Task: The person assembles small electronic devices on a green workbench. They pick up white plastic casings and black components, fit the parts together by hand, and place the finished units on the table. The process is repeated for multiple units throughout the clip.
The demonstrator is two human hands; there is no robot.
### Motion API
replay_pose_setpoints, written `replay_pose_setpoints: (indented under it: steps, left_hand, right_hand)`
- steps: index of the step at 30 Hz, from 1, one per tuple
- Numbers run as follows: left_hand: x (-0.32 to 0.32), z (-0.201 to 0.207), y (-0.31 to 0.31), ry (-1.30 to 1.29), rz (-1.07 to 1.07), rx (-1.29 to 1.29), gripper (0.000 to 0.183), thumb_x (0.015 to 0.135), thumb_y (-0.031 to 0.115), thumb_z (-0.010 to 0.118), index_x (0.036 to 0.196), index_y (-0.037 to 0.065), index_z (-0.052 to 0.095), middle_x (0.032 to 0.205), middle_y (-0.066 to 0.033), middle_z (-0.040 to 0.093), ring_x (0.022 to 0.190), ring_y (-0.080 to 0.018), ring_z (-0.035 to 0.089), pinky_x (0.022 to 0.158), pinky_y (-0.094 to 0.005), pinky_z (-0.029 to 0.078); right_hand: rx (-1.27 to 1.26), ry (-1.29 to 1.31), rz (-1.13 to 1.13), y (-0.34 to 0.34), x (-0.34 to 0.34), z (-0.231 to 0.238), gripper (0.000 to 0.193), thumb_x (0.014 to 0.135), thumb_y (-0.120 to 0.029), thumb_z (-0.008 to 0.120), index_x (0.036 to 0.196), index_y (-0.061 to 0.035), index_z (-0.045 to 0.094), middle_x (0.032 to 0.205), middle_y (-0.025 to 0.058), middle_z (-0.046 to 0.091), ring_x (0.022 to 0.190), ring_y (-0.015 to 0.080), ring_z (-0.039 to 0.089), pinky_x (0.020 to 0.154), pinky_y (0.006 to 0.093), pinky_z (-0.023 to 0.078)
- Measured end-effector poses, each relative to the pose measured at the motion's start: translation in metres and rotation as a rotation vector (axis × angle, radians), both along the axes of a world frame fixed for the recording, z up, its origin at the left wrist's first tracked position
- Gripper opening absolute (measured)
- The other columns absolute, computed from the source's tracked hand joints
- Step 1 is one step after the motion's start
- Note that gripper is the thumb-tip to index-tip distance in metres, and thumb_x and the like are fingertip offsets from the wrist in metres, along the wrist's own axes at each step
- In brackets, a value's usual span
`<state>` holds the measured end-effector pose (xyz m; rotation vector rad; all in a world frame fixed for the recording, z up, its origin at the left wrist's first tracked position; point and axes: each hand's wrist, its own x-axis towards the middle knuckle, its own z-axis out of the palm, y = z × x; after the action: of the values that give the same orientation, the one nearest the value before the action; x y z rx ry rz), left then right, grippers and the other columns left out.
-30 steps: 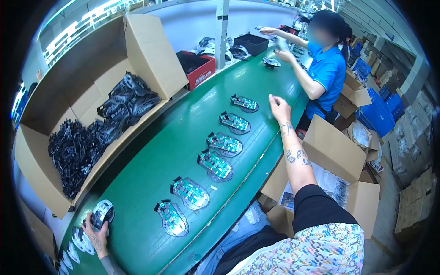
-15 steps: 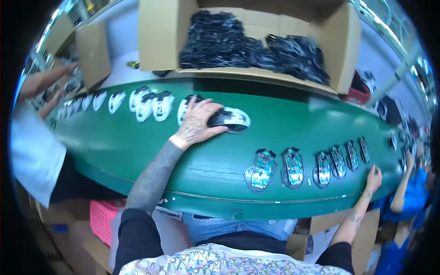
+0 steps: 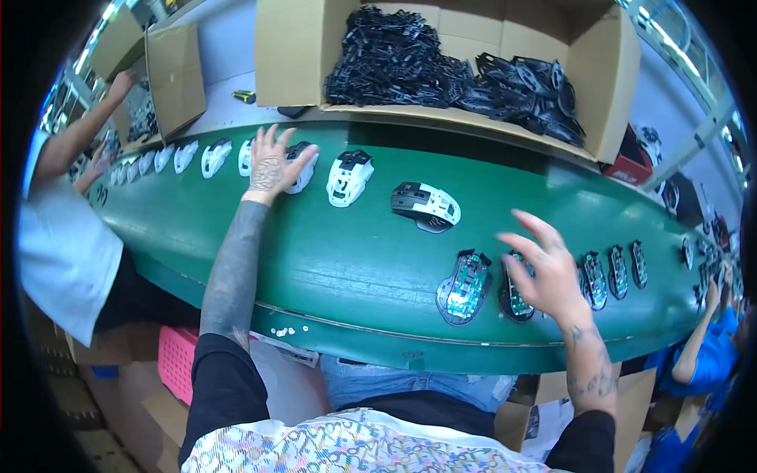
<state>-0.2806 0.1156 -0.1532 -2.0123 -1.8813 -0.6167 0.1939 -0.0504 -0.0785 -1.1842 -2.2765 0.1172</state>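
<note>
My left hand (image 3: 270, 164), fingers spread, hovers at a white-and-black computer mouse shell (image 3: 303, 175) in the far row; whether it touches the shell I cannot tell. Another white shell (image 3: 245, 160) is partly hidden behind its fingers. To the right stand a white mouse shell with a black top (image 3: 349, 180) and, lying on its side, a mouse body in black and white (image 3: 426, 206). My right hand (image 3: 548, 272) is over the near row with fingers apart and nothing in them. It partly covers a mouse base with a green circuit board (image 3: 517, 296); a similar base (image 3: 464, 288) lies to its left.
A green work surface (image 3: 355, 260) runs across. Behind it, a large cardboard box (image 3: 288, 55) holds black plastic parts (image 3: 386, 59). More circuit-board bases (image 3: 618, 272) line the right. One co-worker's arm (image 3: 79, 130) reaches in at left, another person in blue (image 3: 702, 339) works at right.
My left hand has moved left, away from the mouse body at the middle. My right hand has come left and up from the near edge to over the boards. The white shells are now spaced apart.
</note>
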Motion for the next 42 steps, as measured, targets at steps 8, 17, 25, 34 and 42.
replay_pose_setpoints:
  steps: [8,17,25,34,42]
  left_hand:
    - [-0.039,0.02,0.021,-0.098,0.277,-0.409,0.084,0.077,0.078,0.049,0.138,0.02,0.052,0.154,-0.0139,0.029,0.145,-0.0372,0.015,0.115,-0.0586,0.007]
    - [-0.051,0.02,0.011,-0.176,0.446,-0.33,0.079,0.084,0.075,0.041,0.134,0.016,0.055,0.145,-0.0176,0.04,0.138,-0.0384,0.028,0.114,-0.0505,0.017]
    - [-0.158,0.012,0.021,-0.193,0.187,-0.285,0.063,0.088,0.067,0.046,0.136,0.028,0.053,0.151,-0.0112,0.036,0.143,-0.0392,0.021,0.114,-0.057,0.012]
    - [-0.126,0.026,-0.013,-0.039,0.189,-0.394,0.076,0.073,0.067,0.065,0.136,0.027,0.051,0.151,-0.0068,0.034,0.144,-0.0383,0.016,0.113,-0.0622,0.011]
    - [-0.231,0.009,0.007,0.06,-0.039,-0.144,0.063,0.08,0.053,0.066,0.131,0.017,0.057,0.138,-0.0158,0.051,0.131,-0.0349,0.041,0.109,-0.0468,0.032]
  right_hand:
    - [-0.386,-0.412,0.118,0.105,-0.118,-0.025,0.05,0.089,-0.027,0.06,0.138,-0.0182,0.049,0.143,0.0234,0.039,0.124,0.0417,0.048,0.1,0.0456,0.045]
    - [-0.462,-0.344,-0.371,0.115,-0.218,-0.025,0.09,0.082,-0.077,0.044,0.151,-0.0217,0.027,0.155,0.0242,0.017,0.135,0.0547,0.025,0.096,0.0552,0.046]
    - [-0.463,-0.374,-0.338,0.108,-0.257,-0.032,0.097,0.079,-0.076,0.049,0.151,-0.0152,0.025,0.156,0.0243,0.013,0.141,0.0506,0.012,0.098,0.0668,0.037]
    - [-0.41,-0.338,-0.321,0.116,-0.316,-0.041,0.096,0.08,-0.073,0.052,0.15,-0.0125,0.026,0.155,0.0241,0.015,0.142,0.0495,0.011,0.1,0.0699,0.031]
    - [-0.283,-0.067,-0.177,0.145,-0.373,-0.051,0.092,0.072,-0.066,0.066,0.142,-0.013,0.04,0.151,0.0231,0.026,0.141,0.0468,0.017,0.101,0.071,0.026]
